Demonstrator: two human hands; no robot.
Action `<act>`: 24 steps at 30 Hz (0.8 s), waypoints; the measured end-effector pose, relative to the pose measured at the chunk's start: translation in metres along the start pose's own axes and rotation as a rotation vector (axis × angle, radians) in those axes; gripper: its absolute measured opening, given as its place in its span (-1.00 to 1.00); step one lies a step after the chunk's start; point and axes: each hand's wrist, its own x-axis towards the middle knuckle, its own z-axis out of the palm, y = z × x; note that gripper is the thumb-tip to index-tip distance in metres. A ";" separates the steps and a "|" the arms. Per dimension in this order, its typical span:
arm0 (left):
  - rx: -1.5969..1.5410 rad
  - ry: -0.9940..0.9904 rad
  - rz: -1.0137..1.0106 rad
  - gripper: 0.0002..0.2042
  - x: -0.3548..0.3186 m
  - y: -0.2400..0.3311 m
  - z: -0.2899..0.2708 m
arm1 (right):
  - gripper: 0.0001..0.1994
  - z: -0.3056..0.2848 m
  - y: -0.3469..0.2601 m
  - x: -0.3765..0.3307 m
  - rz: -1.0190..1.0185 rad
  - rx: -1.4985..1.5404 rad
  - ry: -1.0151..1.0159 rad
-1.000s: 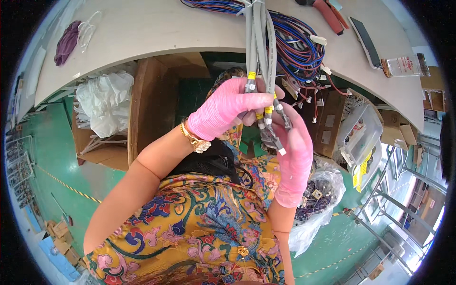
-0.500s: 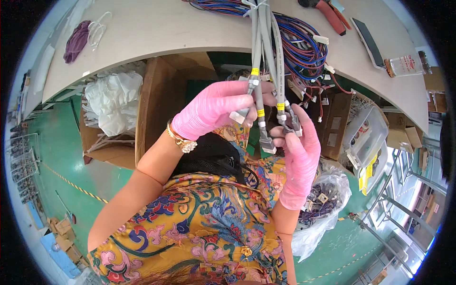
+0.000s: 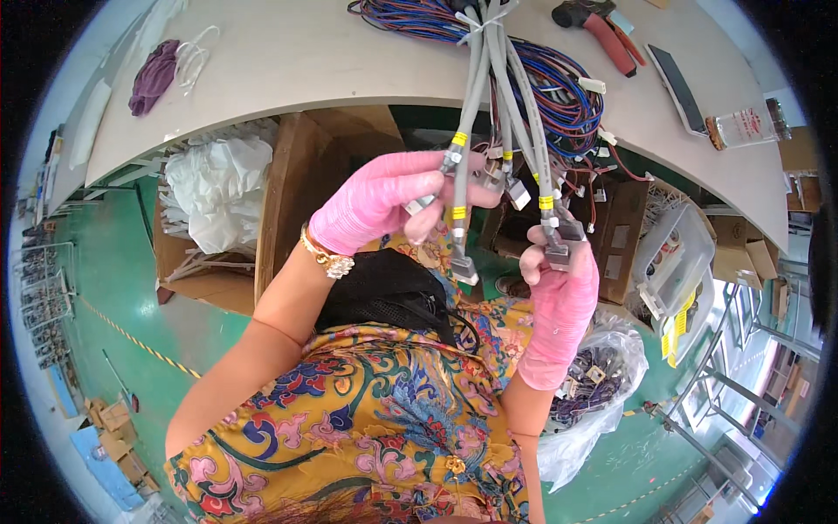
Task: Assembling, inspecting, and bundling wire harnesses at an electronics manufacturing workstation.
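A bunch of grey cables (image 3: 525, 112) with yellow bands hangs over the table's front edge, bound higher up by a white tie (image 3: 489, 19). My left hand (image 3: 371, 203), in a pink glove, pinches one cable end near its grey connector (image 3: 422, 204). Beside its fingers dangles another cable end with a connector (image 3: 463, 267). My right hand (image 3: 561, 306), also gloved in pink, is closed around cable ends with dark grey connectors (image 3: 557, 253). Between both hands a further connector (image 3: 518, 194) hangs loose.
On the table (image 3: 297, 52) lie blue and red wires (image 3: 567, 100), red-handled pliers (image 3: 608, 44), a phone (image 3: 676, 87), a jar (image 3: 748, 127) and a purple cloth (image 3: 155, 77). Below stand cardboard boxes (image 3: 292, 188), a plastic bin (image 3: 679, 253) and a bag of connectors (image 3: 598, 375).
My hands have spread slightly apart, and the cable ends between them have separated. The right hand has moved a little right and down with its connectors.
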 end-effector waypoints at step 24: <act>-0.036 0.102 0.029 -0.45 -0.002 -0.003 0.001 | -0.56 0.013 0.003 0.001 0.153 0.227 -0.020</act>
